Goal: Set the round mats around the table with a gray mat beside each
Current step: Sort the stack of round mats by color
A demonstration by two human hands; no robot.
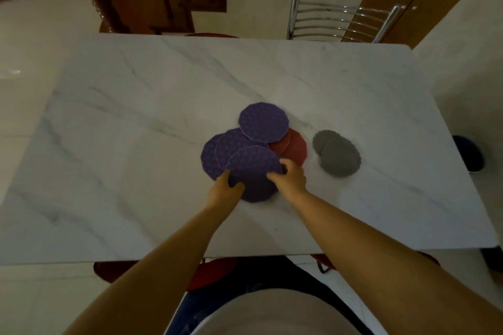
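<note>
Several purple round mats overlap in a pile at the middle of the white marble table (pixel 136 122). The nearest purple mat (pixel 254 168) is gripped on both sides: my left hand (pixel 224 189) pinches its left edge and my right hand (pixel 291 178) holds its right edge. Another purple mat (pixel 263 122) lies at the far side of the pile. Red round mats (pixel 295 147) stick out from under the purple ones on the right. Two smaller gray mats (pixel 339 159) overlap to the right of the pile, apart from both hands.
A metal chair back (pixel 340 20) stands at the table's far right edge, beside a wooden door. Wooden stairs rise behind the far edge. Red stool seats (pixel 209 272) show under the near edge. A dark shoe (pixel 469 153) lies on the floor at the right.
</note>
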